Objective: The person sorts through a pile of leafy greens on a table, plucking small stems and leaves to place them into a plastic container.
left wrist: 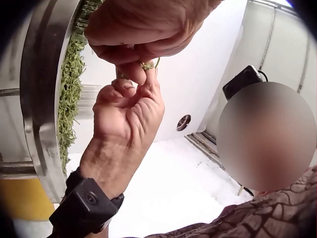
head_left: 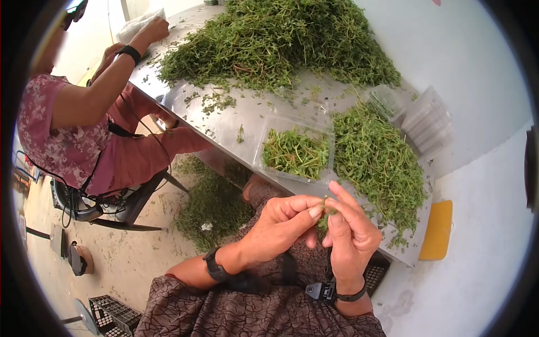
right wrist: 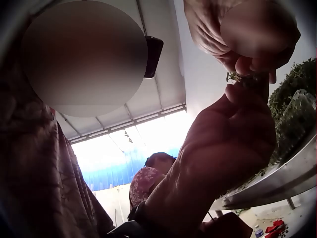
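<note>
A small green sprig (head_left: 325,209) is held between both hands above the lap, just in front of the table edge. My left hand (head_left: 281,227) pinches it between thumb and forefinger. From the other side, my right hand (head_left: 353,236) pinches it with thumb and fingers, one finger extended. The left wrist view shows the sprig (left wrist: 148,65) between the left hand (left wrist: 143,27) above and the right hand (left wrist: 130,116) below. Beyond the hands lies a clear plastic tray (head_left: 259,154) holding cut greens (head_left: 295,153). A heap of greens (head_left: 379,163) is right of it.
A large pile of greens (head_left: 281,45) covers the metal table's (head_left: 224,121) far part. Stacked clear containers (head_left: 426,121) stand at right. A seated person (head_left: 73,118) works at left. More greens (head_left: 210,208) lie on the floor near crates (head_left: 112,314).
</note>
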`<state>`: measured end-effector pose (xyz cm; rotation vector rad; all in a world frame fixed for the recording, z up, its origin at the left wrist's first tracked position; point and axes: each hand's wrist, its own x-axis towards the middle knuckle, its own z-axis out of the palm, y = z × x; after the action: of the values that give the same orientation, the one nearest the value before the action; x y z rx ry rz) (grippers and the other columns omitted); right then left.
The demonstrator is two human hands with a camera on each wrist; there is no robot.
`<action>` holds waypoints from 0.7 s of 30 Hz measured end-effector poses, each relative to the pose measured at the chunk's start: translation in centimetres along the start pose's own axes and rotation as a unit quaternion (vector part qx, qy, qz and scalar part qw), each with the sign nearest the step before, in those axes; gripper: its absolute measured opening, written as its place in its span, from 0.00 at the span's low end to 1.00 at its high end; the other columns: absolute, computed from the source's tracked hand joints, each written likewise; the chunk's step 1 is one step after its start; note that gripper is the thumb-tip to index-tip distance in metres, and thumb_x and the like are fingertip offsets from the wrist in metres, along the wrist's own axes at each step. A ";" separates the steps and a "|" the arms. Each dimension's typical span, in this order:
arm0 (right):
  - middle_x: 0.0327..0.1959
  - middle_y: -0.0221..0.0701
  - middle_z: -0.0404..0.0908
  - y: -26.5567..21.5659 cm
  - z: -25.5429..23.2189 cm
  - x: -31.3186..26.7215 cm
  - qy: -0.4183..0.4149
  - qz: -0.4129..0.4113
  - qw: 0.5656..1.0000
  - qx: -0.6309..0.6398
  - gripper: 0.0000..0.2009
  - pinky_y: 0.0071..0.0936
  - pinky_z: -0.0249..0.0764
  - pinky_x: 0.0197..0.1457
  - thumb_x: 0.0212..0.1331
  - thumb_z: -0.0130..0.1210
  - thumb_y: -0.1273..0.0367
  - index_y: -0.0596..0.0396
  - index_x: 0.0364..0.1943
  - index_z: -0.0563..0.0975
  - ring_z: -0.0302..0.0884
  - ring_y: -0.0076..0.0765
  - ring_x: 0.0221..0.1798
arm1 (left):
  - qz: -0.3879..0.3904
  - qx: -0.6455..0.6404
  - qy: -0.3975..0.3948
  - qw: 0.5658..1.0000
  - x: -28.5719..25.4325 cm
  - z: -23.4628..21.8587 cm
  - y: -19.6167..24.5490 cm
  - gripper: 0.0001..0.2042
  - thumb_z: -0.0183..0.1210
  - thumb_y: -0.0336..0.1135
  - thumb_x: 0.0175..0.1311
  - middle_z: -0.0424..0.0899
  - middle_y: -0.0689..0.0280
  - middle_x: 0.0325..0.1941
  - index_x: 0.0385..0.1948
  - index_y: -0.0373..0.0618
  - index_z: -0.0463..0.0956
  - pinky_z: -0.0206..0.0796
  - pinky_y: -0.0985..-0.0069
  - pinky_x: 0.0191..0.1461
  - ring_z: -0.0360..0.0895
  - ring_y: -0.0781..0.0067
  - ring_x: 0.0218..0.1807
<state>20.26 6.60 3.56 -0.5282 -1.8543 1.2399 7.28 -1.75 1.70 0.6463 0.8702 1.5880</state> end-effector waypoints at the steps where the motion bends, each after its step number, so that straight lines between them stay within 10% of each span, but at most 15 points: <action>1: 0.55 0.52 0.79 -0.1 0.1 0.2 0.000 0.000 1.000 0.002 0.10 0.14 0.72 0.27 0.65 0.57 0.74 0.60 0.47 0.82 0.75 0.15 0.26 | 0.024 0.020 0.008 0.999 0.0 0.0 -0.2 0.13 0.51 0.37 0.75 0.81 0.74 0.30 0.51 0.40 0.80 0.65 0.89 0.29 0.73 0.90 0.26; 16: 0.50 0.52 0.82 -0.2 1.5 1.7 -0.038 0.071 0.994 0.067 0.11 0.20 0.78 0.41 0.64 0.57 0.75 0.62 0.48 0.82 0.83 0.25 0.40 | 0.053 0.079 -0.008 0.995 0.6 -1.5 1.0 0.07 0.55 0.32 0.72 0.78 0.75 0.31 0.42 0.40 0.79 0.56 0.86 0.28 0.65 0.92 0.28; 21: 0.51 0.53 0.82 1.0 1.5 2.8 -0.078 -0.046 0.993 0.070 0.11 0.25 0.78 0.49 0.64 0.57 0.75 0.63 0.48 0.82 0.84 0.33 0.46 | 0.046 0.055 -0.027 0.997 0.6 -1.5 2.4 0.07 0.55 0.32 0.72 0.76 0.76 0.29 0.43 0.40 0.77 0.57 0.86 0.26 0.66 0.91 0.26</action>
<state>17.36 8.24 3.56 -0.2729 -1.8809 1.3695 4.66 -1.60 2.77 0.8136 0.9032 1.6046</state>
